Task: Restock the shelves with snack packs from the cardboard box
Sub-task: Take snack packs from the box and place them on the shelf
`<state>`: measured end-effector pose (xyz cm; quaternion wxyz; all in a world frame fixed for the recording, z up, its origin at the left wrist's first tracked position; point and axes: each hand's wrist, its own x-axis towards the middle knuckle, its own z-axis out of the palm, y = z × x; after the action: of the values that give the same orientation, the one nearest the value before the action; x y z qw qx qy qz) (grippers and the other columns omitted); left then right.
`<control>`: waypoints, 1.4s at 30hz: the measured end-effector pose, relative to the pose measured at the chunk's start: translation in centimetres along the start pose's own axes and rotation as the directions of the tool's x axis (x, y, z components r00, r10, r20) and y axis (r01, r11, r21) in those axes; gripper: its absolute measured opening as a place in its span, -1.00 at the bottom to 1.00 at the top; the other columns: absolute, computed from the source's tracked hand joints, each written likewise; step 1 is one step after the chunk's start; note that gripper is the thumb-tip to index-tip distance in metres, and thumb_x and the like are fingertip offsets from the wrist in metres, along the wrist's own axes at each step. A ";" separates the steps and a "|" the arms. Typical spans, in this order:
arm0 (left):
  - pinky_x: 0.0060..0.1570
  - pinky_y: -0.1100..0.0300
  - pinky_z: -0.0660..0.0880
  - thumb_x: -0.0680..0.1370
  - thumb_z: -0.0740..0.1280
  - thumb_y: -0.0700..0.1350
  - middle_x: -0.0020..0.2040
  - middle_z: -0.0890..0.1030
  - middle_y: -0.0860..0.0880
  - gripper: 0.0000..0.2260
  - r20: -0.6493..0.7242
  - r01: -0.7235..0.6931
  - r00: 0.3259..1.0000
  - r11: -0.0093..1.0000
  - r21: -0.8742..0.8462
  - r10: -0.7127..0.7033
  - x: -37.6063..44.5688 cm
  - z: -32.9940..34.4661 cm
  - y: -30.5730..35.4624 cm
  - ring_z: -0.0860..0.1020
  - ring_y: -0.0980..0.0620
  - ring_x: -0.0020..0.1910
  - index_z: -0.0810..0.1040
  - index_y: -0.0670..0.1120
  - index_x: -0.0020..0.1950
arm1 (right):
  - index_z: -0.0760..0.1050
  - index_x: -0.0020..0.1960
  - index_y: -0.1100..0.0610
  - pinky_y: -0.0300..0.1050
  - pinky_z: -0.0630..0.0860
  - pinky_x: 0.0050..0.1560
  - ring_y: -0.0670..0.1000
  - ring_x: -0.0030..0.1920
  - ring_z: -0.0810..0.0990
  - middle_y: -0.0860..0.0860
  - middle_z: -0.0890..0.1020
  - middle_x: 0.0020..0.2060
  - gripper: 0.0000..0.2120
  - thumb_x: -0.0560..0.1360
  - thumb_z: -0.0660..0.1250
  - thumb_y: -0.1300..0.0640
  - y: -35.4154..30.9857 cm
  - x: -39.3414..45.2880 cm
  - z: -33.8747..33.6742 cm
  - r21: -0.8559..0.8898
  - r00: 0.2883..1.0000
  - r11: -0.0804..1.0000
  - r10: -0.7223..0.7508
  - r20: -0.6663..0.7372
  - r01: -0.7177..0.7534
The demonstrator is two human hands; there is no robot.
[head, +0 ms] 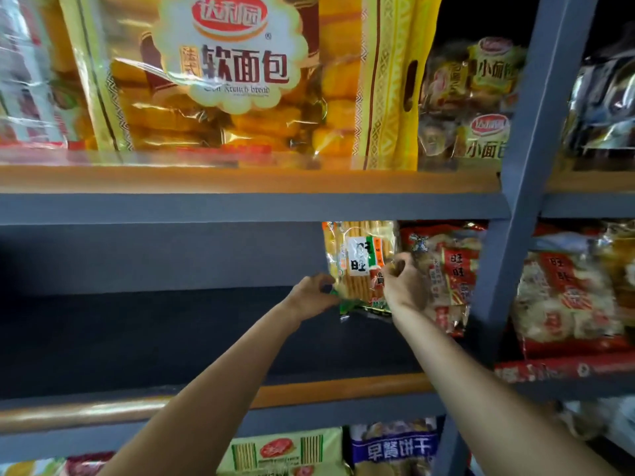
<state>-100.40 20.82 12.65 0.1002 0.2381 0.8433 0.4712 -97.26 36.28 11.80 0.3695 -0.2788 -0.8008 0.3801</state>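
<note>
A clear snack pack (357, 266) of yellow rice crackers with a green bottom edge stands upright at the back of the dark middle shelf (171, 338). My left hand (314, 297) pinches its lower left corner. My right hand (403, 286) grips its right side with curled fingers. The pack leans beside a red-and-white cracker pack (446, 269) on its right. The cardboard box is out of view.
A large yellow soft-bread bag (240, 73) fills the shelf above, with small bread packs (477, 101) to its right. A grey upright post (515, 201) divides the bays. More red cracker packs (567, 290) sit to the right, and packs (395, 448) fill the shelf below.
</note>
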 end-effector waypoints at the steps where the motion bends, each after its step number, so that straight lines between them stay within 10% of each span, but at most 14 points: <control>1: 0.10 0.10 0.49 0.49 0.36 -0.13 0.23 0.52 -0.08 -0.57 -0.013 -0.001 1.000 1.000 0.028 0.001 0.8 0.5 -0.2 0.53 -0.06 0.15 0.41 -0.12 0.35 | 0.42 0.17 0.10 -0.11 0.42 -0.35 0.15 -0.13 0.57 0.10 0.57 -0.12 -0.82 0.59 0.17 0.12 0.2 0.5 0.1 -0.010 1.000 1.000 0.013 -0.008 -0.013; 8: 0.08 0.18 0.43 0.51 0.30 -0.14 0.32 0.36 -0.14 -0.55 -0.076 0.001 0.997 0.991 0.130 0.009 4.6 2.7 -0.6 0.43 -0.10 0.26 0.33 -0.06 0.39 | 0.38 0.25 0.09 -0.15 0.36 -0.40 -0.02 -0.40 0.39 -0.03 0.43 -0.37 -0.76 0.59 0.17 0.09 0.9 3.1 2.9 0.011 0.992 1.000 -0.003 0.129 0.001; 13: 0.11 0.15 0.43 0.50 0.34 -0.17 0.20 0.44 -0.08 -0.63 -0.084 0.012 0.996 0.997 0.072 -0.006 5.7 3.2 -1.2 0.47 -0.04 0.17 0.43 -0.10 0.30 | 0.31 0.31 0.12 -0.16 0.46 -0.05 0.09 0.06 0.54 0.08 0.52 0.16 -0.67 0.56 0.21 0.18 1.2 3.2 2.6 0.048 0.974 0.997 0.053 0.219 -0.065; 17: 0.09 0.14 0.45 0.46 0.36 -0.17 0.33 0.38 -0.09 -0.55 -0.079 0.015 0.997 0.998 0.062 -0.010 6.1 3.6 -1.5 0.44 -0.04 0.23 0.38 -0.06 0.34 | 0.17 0.43 0.03 0.09 0.45 0.25 0.08 0.22 0.48 0.04 0.46 0.29 -0.46 0.51 0.20 0.31 1.1 3.2 2.7 0.078 0.955 0.996 0.027 0.295 -0.052; 25: -0.22 0.31 0.42 0.47 0.34 -0.14 0.26 0.44 -0.07 -0.52 -0.061 0.070 0.996 0.997 0.044 -0.068 5.8 3.1 -2.1 0.48 0.05 0.05 0.34 -0.03 0.37 | 0.22 0.43 0.09 0.00 0.39 0.33 0.03 0.38 0.34 0.04 0.38 0.36 -0.43 0.48 0.17 0.43 1.1 2.2 2.7 0.221 0.903 0.974 -0.053 0.427 -0.048; 30: 0.13 0.21 0.40 0.46 0.35 -0.15 0.40 0.33 -0.06 -0.46 -0.028 0.052 0.998 0.994 0.099 -0.050 6.1 3.4 -2.1 0.39 -0.03 0.31 0.31 -0.02 0.43 | 0.03 0.52 0.06 0.06 0.11 0.49 0.06 0.51 0.05 0.04 -0.02 0.54 -0.35 0.49 0.14 0.36 0.0 2.2 2.9 0.020 0.862 1.000 -0.014 0.506 0.005; 36: 0.03 0.22 0.42 0.48 0.33 -0.17 0.33 0.41 -0.12 -0.55 -0.122 0.059 0.991 0.993 0.100 -0.046 6.9 4.8 -2.2 0.46 -0.04 0.22 0.38 -0.07 0.37 | -0.14 0.54 0.15 -0.15 -0.03 0.44 0.04 0.52 -0.12 0.05 -0.33 0.50 -0.29 0.52 0.16 0.37 0.5 1.9 2.6 -0.115 0.858 0.992 0.012 0.513 0.054; 42: -0.02 0.17 0.46 0.49 0.27 -0.20 0.25 0.48 -0.16 -0.71 -0.426 0.100 0.903 0.992 0.073 -0.060 4.1 3.7 -0.6 0.54 -0.09 0.06 0.52 -0.15 0.22 | 0.33 0.37 0.19 -0.11 0.22 0.41 0.10 0.40 0.27 0.11 0.26 0.43 -0.55 0.49 0.20 0.33 -0.5 -0.2 1.5 0.005 0.911 0.988 -0.145 0.386 0.155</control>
<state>-102.65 25.34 10.34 -0.0771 0.0999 0.8751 0.4672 -98.45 35.20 11.44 0.2294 -0.1412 -0.8816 0.3875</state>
